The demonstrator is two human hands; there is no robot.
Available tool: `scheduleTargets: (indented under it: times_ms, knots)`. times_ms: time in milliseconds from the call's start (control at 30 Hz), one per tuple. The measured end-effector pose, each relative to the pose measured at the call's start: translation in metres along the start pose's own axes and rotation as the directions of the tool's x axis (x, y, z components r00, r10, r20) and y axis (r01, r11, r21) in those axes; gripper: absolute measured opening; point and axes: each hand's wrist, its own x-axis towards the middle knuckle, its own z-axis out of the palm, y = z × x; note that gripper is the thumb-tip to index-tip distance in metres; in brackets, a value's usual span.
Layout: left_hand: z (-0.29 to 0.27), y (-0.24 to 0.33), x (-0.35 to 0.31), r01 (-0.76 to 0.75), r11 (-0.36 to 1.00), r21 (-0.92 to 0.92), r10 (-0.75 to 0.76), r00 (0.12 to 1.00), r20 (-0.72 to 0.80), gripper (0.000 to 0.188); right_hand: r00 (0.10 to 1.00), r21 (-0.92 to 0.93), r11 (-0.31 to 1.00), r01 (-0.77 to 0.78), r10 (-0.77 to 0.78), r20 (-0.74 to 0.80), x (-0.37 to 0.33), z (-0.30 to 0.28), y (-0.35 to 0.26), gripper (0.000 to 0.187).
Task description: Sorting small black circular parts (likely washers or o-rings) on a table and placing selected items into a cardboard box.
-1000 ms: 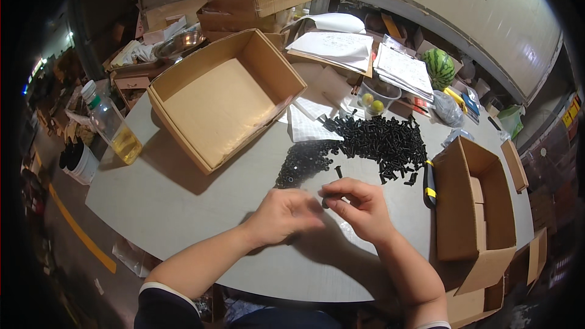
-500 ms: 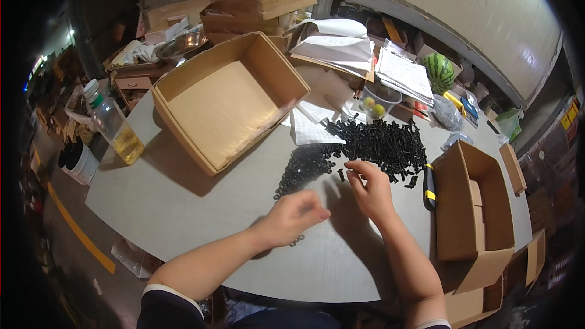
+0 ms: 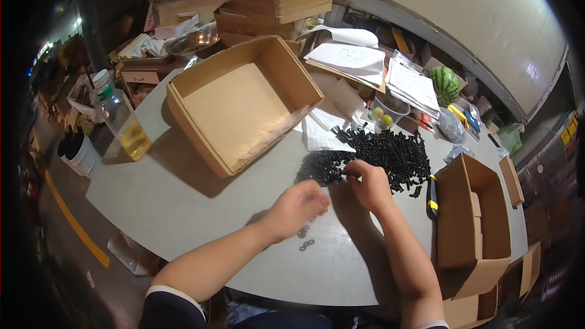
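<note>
My right hand (image 3: 370, 186) is closed in a pinch on a black screw (image 3: 348, 173) at the near edge of a heap of black screws (image 3: 393, 152). To the left of that heap lies a patch of small dark rings (image 3: 317, 167), which look like washers or nuts. My left hand (image 3: 297, 209) hovers over the table in front of the rings, fingers curled in and slightly smeared. What it holds, if anything, is hidden. A few loose rings (image 3: 306, 245) lie on the table just below that hand.
A large open cardboard box (image 3: 237, 109) lies tilted at the left, beside a bottle of yellow liquid (image 3: 133, 137). At the right are a yellow-black cutter knife (image 3: 432, 198) and another open carton (image 3: 472, 219). Behind the screws stand a plastic bowl with fruit (image 3: 390, 113), papers (image 3: 350, 61) and a watermelon (image 3: 445, 84).
My right hand's fingers have closed at a lone screw by the heap. My left hand has risen slightly away from me, uncovering more loose rings. The whole view has shifted a little.
</note>
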Motion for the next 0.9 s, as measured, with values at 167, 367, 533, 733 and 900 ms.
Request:
scheduleTargets:
  times_ms: [167,367,533,733,900]
  knots:
    - [-0.011,0.007,0.002,0.089,0.855,-0.511,-0.099,0.995,0.008,0.039,0.914,-0.055,0.992,0.112,-0.081,0.397,0.005,-0.019,0.008,0.013]
    - [-0.009,0.004,0.006,0.117,0.848,-0.517,-0.122,0.992,0.025,0.039,0.975,-0.174,0.963,0.203,-0.183,0.126,0.006,0.009,0.01,0.013]
    - [-0.009,0.003,0.004,0.088,0.871,-0.483,-0.1,0.995,0.001,0.038,0.986,-0.167,0.974,0.156,-0.142,0.091,0.001,0.013,0.004,0.012]
    - [-0.006,0.004,0.005,0.137,0.906,-0.401,-0.158,0.987,-0.019,0.018,0.989,-0.102,0.986,0.13,-0.121,0.089,-0.003,0.014,-0.003,0.017]
    - [0.0,0.005,0.002,0.133,0.972,-0.194,-0.137,0.991,-0.009,0.017,0.988,-0.143,0.984,0.105,-0.087,0.128,0.001,0.011,-0.002,0.019]
